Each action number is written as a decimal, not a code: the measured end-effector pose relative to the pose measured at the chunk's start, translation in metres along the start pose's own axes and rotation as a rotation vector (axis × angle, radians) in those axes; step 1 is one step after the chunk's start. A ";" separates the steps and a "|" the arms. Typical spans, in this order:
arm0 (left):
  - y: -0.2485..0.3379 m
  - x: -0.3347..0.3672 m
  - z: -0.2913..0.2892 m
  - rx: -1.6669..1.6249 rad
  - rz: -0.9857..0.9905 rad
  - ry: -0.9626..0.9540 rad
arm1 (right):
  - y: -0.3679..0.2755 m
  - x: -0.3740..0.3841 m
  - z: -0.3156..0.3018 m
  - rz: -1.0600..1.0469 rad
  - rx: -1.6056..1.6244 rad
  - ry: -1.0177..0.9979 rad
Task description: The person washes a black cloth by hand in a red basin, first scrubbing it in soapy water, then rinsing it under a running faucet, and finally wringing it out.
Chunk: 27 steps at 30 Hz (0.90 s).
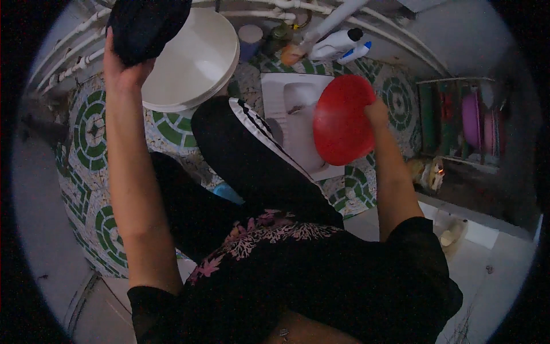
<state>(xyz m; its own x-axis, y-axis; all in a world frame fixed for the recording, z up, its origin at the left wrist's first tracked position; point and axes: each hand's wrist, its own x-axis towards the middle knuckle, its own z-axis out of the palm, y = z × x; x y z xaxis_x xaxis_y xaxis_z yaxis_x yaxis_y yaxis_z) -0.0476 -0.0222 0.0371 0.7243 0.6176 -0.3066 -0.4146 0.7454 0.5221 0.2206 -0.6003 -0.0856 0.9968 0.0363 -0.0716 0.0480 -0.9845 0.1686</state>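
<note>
Your left hand (129, 75) is raised at the upper left, closed on the lower end of a black bundle (150, 28), apparently cloth. Thumb runs up the bundle's left edge; the remaining fingers are mostly hidden, so their exact grip cannot be told. The bundle is held up at the picture's top edge, overlapping the left part of a large white bucket (192, 57) in this view; whether the two touch is unclear.

Your right hand (376, 114) pinches the right rim of a red basin (344, 120). Basin is tilted, its broad round face toward the camera; inner or outer side, cannot tell. It covers the right part of a white squat toilet (274, 94) with a ribbed footrest, set in the floor. Your two hands are well apart, with the bucket and toilet lying between them in view.

Floor (96, 129) is patterned in green and white. Beyond the toilet, near the wall: a white bottle (334, 45) with a black cap, and just beside it a smaller white-and-blue bottle (356, 53). White pipes (421, 43) run along the wall. Far right, a rack (455, 79) holds a purple basin (472, 120). A light-blue object (228, 193) shows between your dark-trousered legs, mostly hidden.
</note>
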 end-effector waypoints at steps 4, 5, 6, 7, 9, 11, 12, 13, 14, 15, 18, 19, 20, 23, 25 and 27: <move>-0.008 -0.011 0.022 -0.031 0.034 0.084 | -0.039 -0.010 -0.015 0.028 0.003 -0.026; -0.002 0.002 0.008 -0.004 0.022 -0.047 | -0.045 -0.010 -0.015 -0.020 -0.003 -0.010; 0.014 0.022 -0.017 0.025 0.023 -0.173 | -0.057 -0.009 -0.017 -0.082 -0.006 0.011; 0.020 0.034 -0.035 0.053 0.017 -0.301 | -0.065 -0.006 -0.018 -0.136 -0.012 0.029; 0.001 0.022 -0.036 -0.138 -0.061 -0.510 | -0.067 0.000 -0.011 -0.073 -0.078 0.026; -0.009 0.007 -0.030 -0.236 -0.086 -0.653 | -0.072 0.003 -0.010 -0.076 -0.090 0.019; -0.010 0.001 -0.026 -0.237 -0.075 -0.692 | -0.077 0.003 -0.014 -0.111 -0.072 0.014; -0.008 0.000 -0.024 -0.219 -0.060 -0.665 | -0.081 0.002 -0.018 -0.144 -0.054 0.008; -0.006 -0.001 -0.022 -0.201 -0.045 -0.639 | -0.084 0.000 -0.020 -0.144 -0.053 0.022; -0.002 0.002 -0.021 -0.164 -0.022 -0.547 | -0.087 -0.002 -0.023 -0.147 -0.050 0.038; 0.008 0.013 -0.016 -0.054 0.038 -0.270 | -0.094 -0.008 -0.030 -0.162 -0.065 0.053; 0.010 0.014 -0.016 -0.018 0.055 -0.178 | -0.095 -0.011 -0.033 -0.168 -0.073 0.053; 0.010 0.015 -0.017 -0.017 0.055 -0.165 | -0.095 -0.014 -0.037 -0.191 -0.074 0.054; 0.011 0.013 -0.014 -0.010 0.053 -0.114 | -0.092 -0.020 -0.040 -0.242 -0.077 0.064; 0.007 0.008 -0.004 -0.002 0.045 -0.065 | -0.076 -0.013 -0.029 -0.246 -0.087 0.082; 0.005 0.004 -0.001 -0.005 0.017 -0.006 | -0.071 -0.010 -0.023 -0.195 -0.035 0.090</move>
<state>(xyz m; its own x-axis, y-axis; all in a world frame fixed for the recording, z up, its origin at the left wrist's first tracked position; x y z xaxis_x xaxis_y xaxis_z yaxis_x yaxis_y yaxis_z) -0.0478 -0.0159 0.0376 0.7202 0.6287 -0.2933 -0.4296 0.7362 0.5230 0.2084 -0.5266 -0.0745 0.9700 0.2425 -0.0187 0.2415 -0.9507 0.1945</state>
